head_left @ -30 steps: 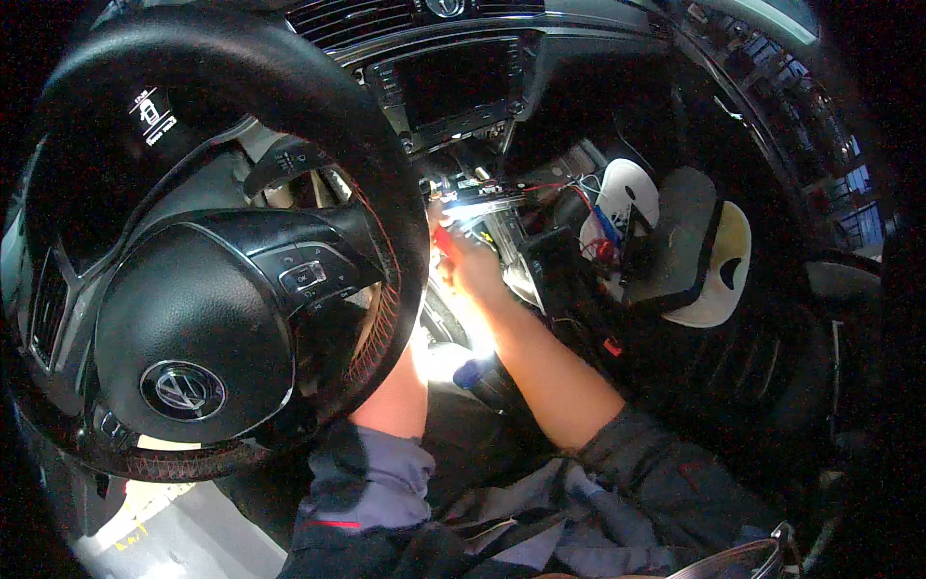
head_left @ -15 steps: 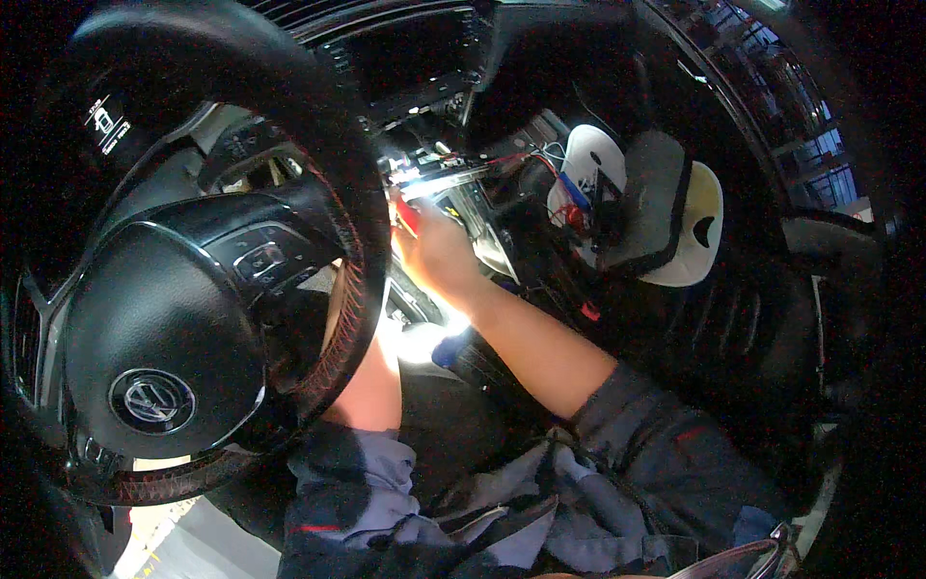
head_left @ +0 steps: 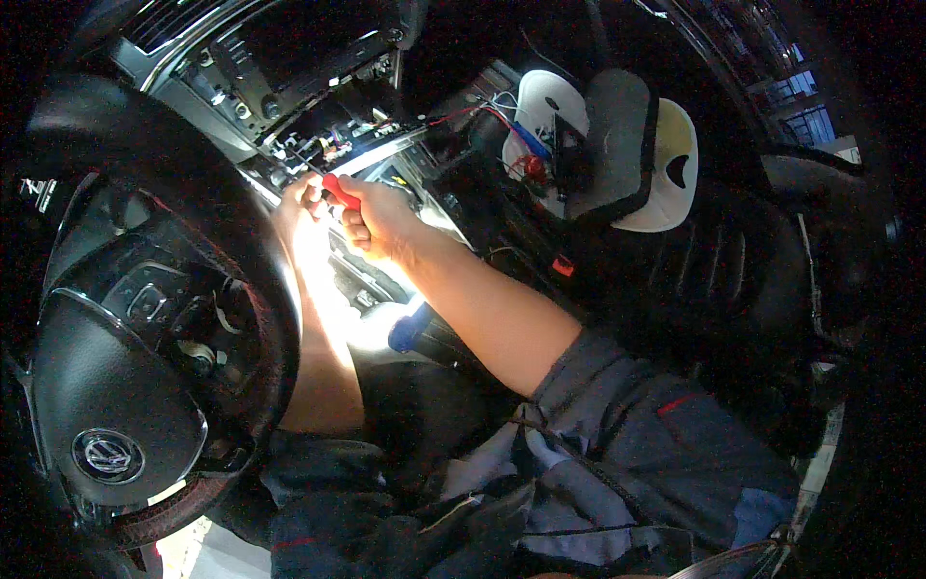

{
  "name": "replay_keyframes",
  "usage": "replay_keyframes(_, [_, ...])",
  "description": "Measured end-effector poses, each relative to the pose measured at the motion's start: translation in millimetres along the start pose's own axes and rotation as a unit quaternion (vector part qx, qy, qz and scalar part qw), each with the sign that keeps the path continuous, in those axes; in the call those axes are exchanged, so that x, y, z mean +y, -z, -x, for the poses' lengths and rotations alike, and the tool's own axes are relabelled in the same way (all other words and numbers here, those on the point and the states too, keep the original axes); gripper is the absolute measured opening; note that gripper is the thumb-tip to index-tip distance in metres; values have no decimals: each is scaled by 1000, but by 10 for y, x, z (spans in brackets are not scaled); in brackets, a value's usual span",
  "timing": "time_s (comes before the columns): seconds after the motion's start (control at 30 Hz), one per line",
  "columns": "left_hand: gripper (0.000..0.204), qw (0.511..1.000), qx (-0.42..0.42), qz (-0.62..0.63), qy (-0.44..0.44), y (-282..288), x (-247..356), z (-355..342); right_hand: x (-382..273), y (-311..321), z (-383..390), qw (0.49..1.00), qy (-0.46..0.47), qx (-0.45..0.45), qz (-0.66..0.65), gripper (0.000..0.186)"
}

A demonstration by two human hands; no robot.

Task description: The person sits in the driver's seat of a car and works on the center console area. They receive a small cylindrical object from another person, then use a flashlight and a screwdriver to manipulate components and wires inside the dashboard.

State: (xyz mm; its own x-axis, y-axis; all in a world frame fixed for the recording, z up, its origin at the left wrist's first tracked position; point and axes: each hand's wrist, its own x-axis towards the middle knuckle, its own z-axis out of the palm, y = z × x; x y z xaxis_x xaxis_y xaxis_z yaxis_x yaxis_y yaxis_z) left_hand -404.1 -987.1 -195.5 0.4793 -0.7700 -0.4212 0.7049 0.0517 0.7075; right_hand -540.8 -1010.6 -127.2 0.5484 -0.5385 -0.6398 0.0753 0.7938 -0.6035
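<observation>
I sit in a car's driver seat. My right hand (head_left: 378,220) is closed around a red-handled screwdriver (head_left: 340,191), its tip aimed into the opened centre console (head_left: 333,130) below the dashboard. My left hand (head_left: 294,201) reaches past the steering wheel and touches the tool's front end at the console; its fingers are partly hidden and washed out by bright light. Loose wires and connectors show inside the console opening.
A black steering wheel (head_left: 145,318) fills the left. On the passenger side lie a white cap-like object (head_left: 666,159), a dark grey panel (head_left: 617,135) and red and blue wires (head_left: 526,145). A blue object (head_left: 410,328) sits under my right forearm. My lap is in grey workwear.
The view has swung so the wheel and console shifted left and up. Both hands stay at the console with the red-handled tool; the left hand has come up beside the right.
</observation>
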Motion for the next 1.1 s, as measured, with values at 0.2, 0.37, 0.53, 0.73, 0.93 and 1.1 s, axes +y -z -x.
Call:
replay_keyframes(0.2, [34, 817, -25, -517, -255, 201, -6, 89, 63, -29, 96, 656, 285, 178, 676, 36])
replay_keyframes(0.37, [49, 850, -75, -446, -271, 384, -114, -197, 4, -91, 97, 644, 317, 220, 661, 38])
replay_keyframes(0.53, [49, 954, -30, -255, -157, 471, -88, -113, -27, -46, -121, 834, 230, 171, 471, 48])
replay_keyframes(0.73, [37, 959, 52, -254, -118, 220, 78, 109, 6, 61, -326, 978, 32, 90, 186, 55])
replay_keyframes(0.93, [22, 1000, 8, 14, 19, -3, 214, 273, 78, -115, 269, 883, 162, 69, 434, 60])
replay_keyframes(1.1, [17, 989, -122, 87, -17, -365, 192, 360, -876, 262, 996, 737, 172, -84, 649, 60])
